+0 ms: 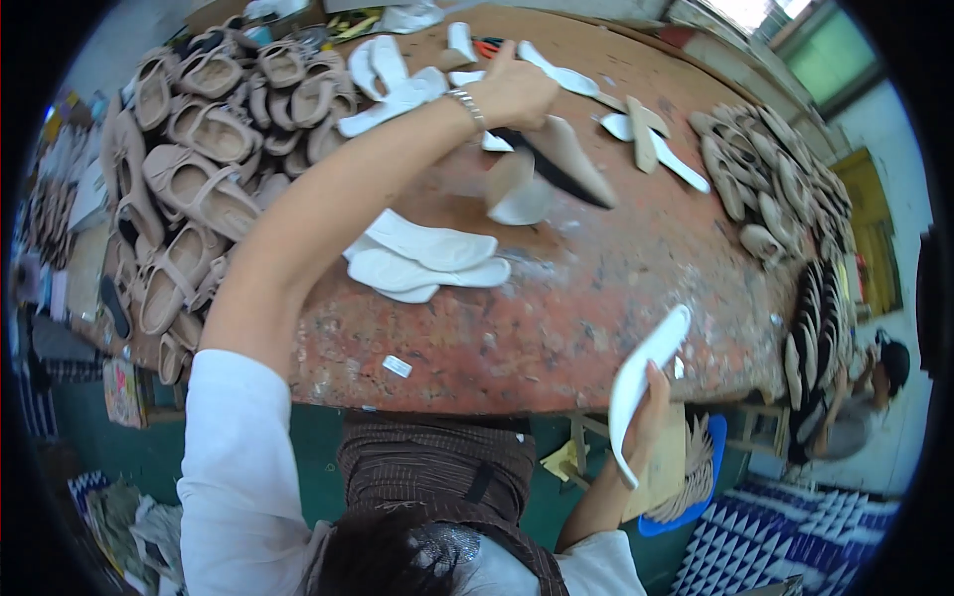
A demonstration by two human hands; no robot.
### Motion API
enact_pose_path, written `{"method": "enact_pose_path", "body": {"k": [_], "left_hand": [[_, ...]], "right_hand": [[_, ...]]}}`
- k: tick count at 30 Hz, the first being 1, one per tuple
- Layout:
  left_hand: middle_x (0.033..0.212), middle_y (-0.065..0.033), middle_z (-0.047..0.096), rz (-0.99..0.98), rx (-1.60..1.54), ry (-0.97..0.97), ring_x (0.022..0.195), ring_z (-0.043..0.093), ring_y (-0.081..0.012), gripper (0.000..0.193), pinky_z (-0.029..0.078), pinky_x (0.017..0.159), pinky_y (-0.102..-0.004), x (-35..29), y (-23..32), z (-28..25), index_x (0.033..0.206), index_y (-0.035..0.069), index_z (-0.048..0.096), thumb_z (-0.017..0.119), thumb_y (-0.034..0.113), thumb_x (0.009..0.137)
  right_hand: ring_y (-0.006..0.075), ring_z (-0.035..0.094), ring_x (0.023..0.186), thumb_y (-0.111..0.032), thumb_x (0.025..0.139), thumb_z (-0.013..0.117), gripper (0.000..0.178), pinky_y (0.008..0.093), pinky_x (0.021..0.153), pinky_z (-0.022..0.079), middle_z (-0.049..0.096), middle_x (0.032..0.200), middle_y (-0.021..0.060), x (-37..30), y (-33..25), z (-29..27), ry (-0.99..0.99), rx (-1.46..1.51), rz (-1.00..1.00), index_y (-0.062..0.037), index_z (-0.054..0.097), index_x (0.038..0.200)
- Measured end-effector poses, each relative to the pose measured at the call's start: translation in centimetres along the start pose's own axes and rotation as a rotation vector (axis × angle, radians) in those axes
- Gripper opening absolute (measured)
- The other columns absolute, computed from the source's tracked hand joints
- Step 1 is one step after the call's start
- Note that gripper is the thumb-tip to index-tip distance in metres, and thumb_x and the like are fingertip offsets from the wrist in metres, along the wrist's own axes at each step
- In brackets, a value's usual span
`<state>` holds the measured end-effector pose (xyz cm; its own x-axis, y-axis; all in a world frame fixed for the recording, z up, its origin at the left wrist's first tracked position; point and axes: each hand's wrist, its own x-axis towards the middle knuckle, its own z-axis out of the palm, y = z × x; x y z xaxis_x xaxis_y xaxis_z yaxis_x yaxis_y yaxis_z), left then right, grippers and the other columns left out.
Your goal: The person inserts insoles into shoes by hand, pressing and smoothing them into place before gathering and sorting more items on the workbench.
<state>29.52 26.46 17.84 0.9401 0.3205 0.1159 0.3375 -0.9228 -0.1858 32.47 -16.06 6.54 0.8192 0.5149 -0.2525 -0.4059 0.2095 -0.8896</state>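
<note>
My left hand [524,91] reaches over the table, a metal-banded watch on its wrist. Its fingers are closed at one end of a beige shoe [574,159] with a black sole edge, which hangs toe down. Just beside that shoe is a blurred beige and white piece [517,191]; its exact kind is unclear. Near the front edge my right hand [651,412] grips a white insole [644,372] held up on its side. Several more white insoles [427,260] lie stacked on the table between my arms.
Beige strapped shoes [214,129] are heaped at the left, and more shoes [765,169] at the right. White insoles [397,84] and red-handled pliers or scissors [487,47] lie at the back of the worn table [477,353]. Another person [855,397] is at the far right.
</note>
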Motion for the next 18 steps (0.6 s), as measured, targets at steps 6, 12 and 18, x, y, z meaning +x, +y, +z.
{"method": "enact_pose_path", "body": {"k": [6,12,18], "left_hand": [[0.086,0.0009,0.065,0.120,-0.034,0.730,0.088,0.062,-0.0188,0.014,0.036,0.096,-0.0451,-5.4,1.9,-1.4,0.093,0.020,0.075,0.066,0.018,0.083],[0.073,-0.0033,0.053,0.124,-0.494,0.689,0.067,0.055,-0.0240,0.016,0.041,0.059,-0.0348,-21.0,6.6,-2.0,0.092,0.010,0.072,0.067,0.004,0.078],[0.087,0.0003,0.059,0.211,-0.475,0.174,0.083,0.056,-0.0198,0.028,0.045,0.074,-0.0342,-35.3,12.6,6.9,0.100,0.014,0.071,0.066,0.010,0.073]], "right_hand": [[0.0332,0.056,0.122,-0.023,0.102,0.044,0.053,0.0452,0.104,0.049,0.046,0.141,0.0282,-1.8,1.2,0.5,-0.118,0.429,-0.063,0.0000,0.032,0.148],[0.0198,0.063,0.103,-0.037,0.107,0.033,0.056,0.0330,0.088,0.052,0.058,0.130,0.0178,-3.5,0.1,-0.6,-0.072,-0.150,-0.131,0.0082,0.047,0.137],[0.0333,0.058,0.105,-0.004,0.078,0.071,0.041,0.0438,0.092,0.046,0.062,0.120,0.0154,-5.2,2.4,3.2,-0.502,-1.226,-0.724,-0.0074,0.069,0.119]]}}
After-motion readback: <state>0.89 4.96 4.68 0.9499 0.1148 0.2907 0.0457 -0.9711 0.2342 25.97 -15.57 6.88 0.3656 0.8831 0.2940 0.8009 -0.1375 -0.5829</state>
